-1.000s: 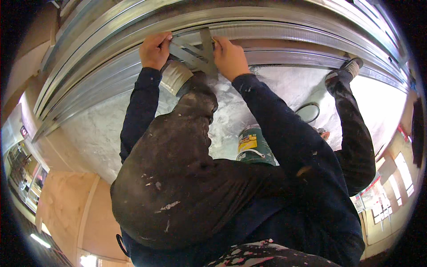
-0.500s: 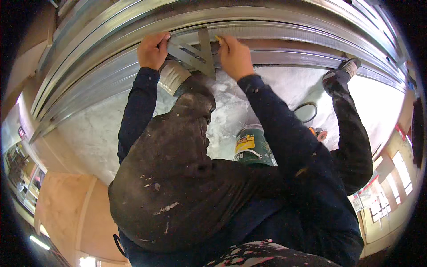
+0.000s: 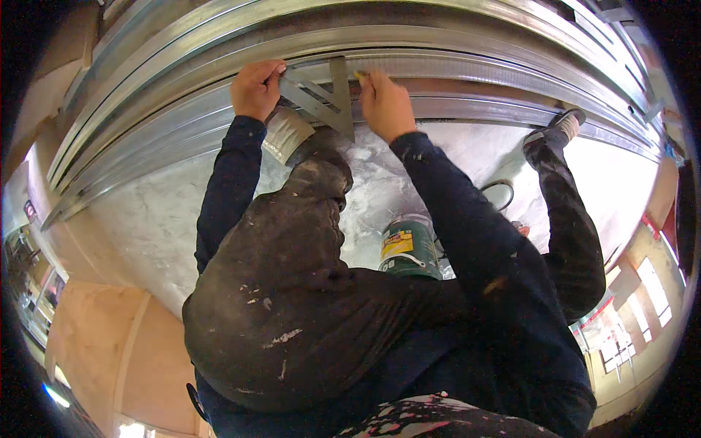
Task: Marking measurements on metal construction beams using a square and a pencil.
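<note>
A flat metal triangle square (image 3: 340, 95) with slots lies against the edge of a long metal profile (image 3: 431, 67), one corner pointing down toward my leg. My left hand (image 3: 255, 89) is closed at the square's left end, thumb and finger pinching its tip. Just right of the square, my right hand (image 3: 385, 104) is closed around a slim pencil-like thing (image 3: 359, 74), of which only a yellowish end shows at the profile. The rest of it is hidden in my fingers.
Several long metal profiles run side by side across the top. Below them, a green bucket (image 3: 410, 252) with a yellow label stands on the whitish dusty floor (image 3: 157, 208). A dark hoop (image 3: 499, 196) lies near my right shoe (image 3: 568, 124). Wooden panels (image 3: 87, 343) stand at lower left.
The view has shifted slightly, so the profiles and both hands sit a little lower. Both hands keep their grips, and the square stays at about the same place along the profile.
</note>
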### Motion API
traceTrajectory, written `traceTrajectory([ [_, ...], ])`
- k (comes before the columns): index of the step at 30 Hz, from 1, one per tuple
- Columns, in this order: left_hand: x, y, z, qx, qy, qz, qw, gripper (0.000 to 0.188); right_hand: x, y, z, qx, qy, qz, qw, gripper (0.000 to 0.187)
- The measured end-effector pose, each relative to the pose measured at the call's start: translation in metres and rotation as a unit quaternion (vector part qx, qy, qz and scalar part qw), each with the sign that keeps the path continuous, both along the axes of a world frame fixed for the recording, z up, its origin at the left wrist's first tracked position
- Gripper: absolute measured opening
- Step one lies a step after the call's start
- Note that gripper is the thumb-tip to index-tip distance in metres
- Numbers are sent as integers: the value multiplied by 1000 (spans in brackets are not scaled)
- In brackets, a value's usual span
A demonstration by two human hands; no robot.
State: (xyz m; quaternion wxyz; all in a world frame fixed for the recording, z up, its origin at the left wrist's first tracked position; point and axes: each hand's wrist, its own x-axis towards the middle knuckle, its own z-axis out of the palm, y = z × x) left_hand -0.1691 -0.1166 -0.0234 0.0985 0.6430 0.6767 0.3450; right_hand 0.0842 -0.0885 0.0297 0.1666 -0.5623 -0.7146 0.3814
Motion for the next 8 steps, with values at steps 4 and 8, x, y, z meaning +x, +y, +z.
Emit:
traceTrajectory([
  [4,-5,2,-5,3,-8,-29,1000,10,-19,22,-15,73,27,-29,997,23],
  [8,3,4,3,-32,5,-5,999,11,-5,6,-28,-13,-43,-18,999,23],
])
